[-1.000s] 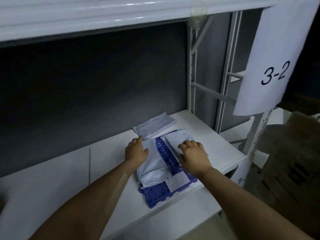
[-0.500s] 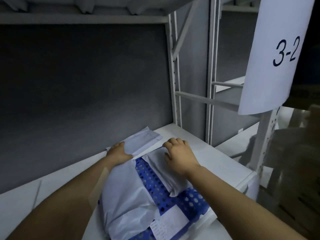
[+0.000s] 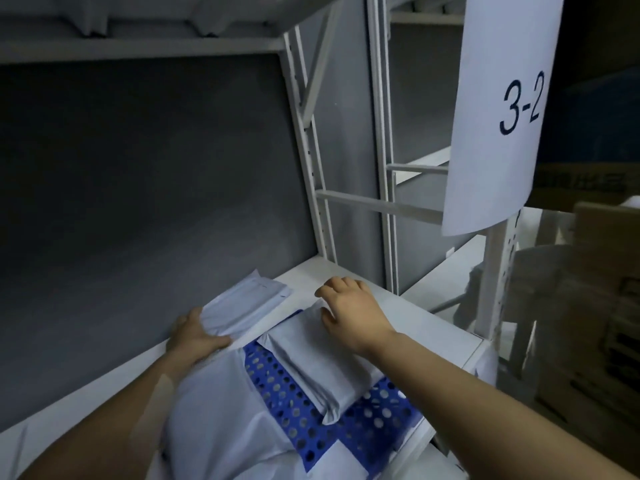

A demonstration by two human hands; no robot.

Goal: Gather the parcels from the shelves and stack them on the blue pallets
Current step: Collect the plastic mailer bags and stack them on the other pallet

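We are holding both bare forearms stretched forward, the left one coming in from the lower left and the right one from the lower right, with both wrists fairly straight. Our left hand (image 3: 195,336) is gripping the near edge of a flat parcel (image 3: 249,299). Its fingers are hidden beneath that parcel, and the thumb is lying along the top, above them. Our right hand (image 3: 348,315) is lying palm down, knuckles up, fingers curling over the far end of a second parcel (image 3: 311,362), thumb tucking in beside the fingertips. The two hands are sitting apart, not touching.
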